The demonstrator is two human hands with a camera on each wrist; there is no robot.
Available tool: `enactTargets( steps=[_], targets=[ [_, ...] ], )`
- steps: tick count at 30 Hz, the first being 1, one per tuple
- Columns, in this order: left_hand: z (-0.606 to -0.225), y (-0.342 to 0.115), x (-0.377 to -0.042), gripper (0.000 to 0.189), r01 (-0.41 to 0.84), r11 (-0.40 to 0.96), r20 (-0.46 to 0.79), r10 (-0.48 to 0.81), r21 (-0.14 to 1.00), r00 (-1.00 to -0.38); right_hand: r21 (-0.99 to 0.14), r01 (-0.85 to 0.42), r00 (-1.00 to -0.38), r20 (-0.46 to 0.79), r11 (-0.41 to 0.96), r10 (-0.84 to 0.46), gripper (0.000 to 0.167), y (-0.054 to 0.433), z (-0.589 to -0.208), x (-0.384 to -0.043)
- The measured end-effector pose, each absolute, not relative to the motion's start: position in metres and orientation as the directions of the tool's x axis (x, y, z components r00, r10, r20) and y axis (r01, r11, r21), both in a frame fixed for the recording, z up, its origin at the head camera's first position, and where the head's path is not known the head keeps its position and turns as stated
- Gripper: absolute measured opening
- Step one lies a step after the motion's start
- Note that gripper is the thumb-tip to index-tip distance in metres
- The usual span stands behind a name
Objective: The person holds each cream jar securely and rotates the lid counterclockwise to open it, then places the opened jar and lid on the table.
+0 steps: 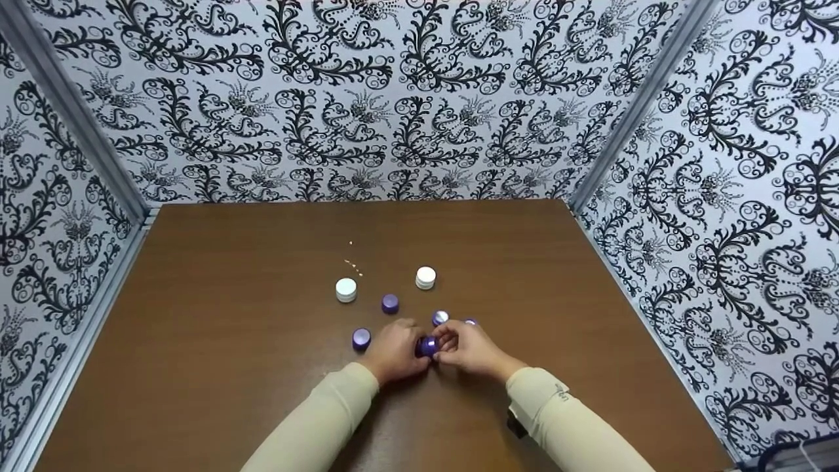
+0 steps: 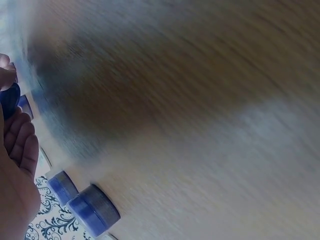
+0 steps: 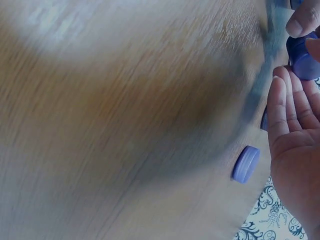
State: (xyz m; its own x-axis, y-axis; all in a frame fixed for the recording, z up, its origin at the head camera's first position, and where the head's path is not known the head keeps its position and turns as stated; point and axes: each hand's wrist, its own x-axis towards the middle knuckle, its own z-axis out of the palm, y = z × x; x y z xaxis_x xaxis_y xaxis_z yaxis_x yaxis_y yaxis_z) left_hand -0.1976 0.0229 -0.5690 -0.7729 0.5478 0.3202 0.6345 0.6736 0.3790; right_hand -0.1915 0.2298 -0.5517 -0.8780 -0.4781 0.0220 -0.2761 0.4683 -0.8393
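A small purple screw-top jar [image 1: 429,346] is between my two hands near the front middle of the table. My left hand [image 1: 396,351] grips it from the left, fingers curled round its side. From the right, my right hand [image 1: 472,351] pinches it between thumb and fingertips. The held jar [image 3: 304,59] appears tilted in the right wrist view. Just beyond my right hand is a round purple piece with a shiny pale top [image 1: 440,318]. A low purple lid [image 3: 246,165] lies beside that hand. Left of my left hand stands another purple jar [image 1: 361,339].
On the brown table [image 1: 249,295], one more purple jar [image 1: 390,303] stands beyond my left hand. Two white jars [image 1: 346,290] [image 1: 425,277] stand farther back. Small pale crumbs [image 1: 354,265] lie behind them. Patterned walls [image 1: 367,131] enclose the back and sides.
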Motion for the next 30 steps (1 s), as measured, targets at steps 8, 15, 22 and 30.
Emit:
enactTargets(
  steps=[8, 15, 22, 30],
  targets=[
    [-0.5675, 0.0222, -0.1966, 0.031, 0.641, 0.672, 0.337, 0.546, 0.371, -0.767, -0.861, -0.263, -0.878, 0.026, 0.436, -0.477, 0.036, 0.2286, -0.5484, -0.1903],
    [-0.5691, 0.0214, -0.1971, 0.031, 0.64, 0.678, 0.34, 0.543, 0.363, -0.768, -0.794, -0.31, -0.883, 0.036, 0.523, -0.468, 0.027, 0.2294, -0.5478, -0.1917],
    [-0.5663, 0.0211, -0.1955, 0.031, 0.639, 0.671, 0.336, 0.544, 0.376, -0.769, -0.805, -0.322, -0.871, 0.045, 0.499, -0.489, 0.028, 0.2287, -0.5481, -0.193],
    [-0.5664, 0.0211, -0.1955, 0.031, 0.638, 0.67, 0.341, 0.54, 0.379, -0.77, -0.815, -0.312, -0.872, 0.041, 0.489, -0.488, 0.031, 0.2278, -0.5473, -0.1937]
  ],
)
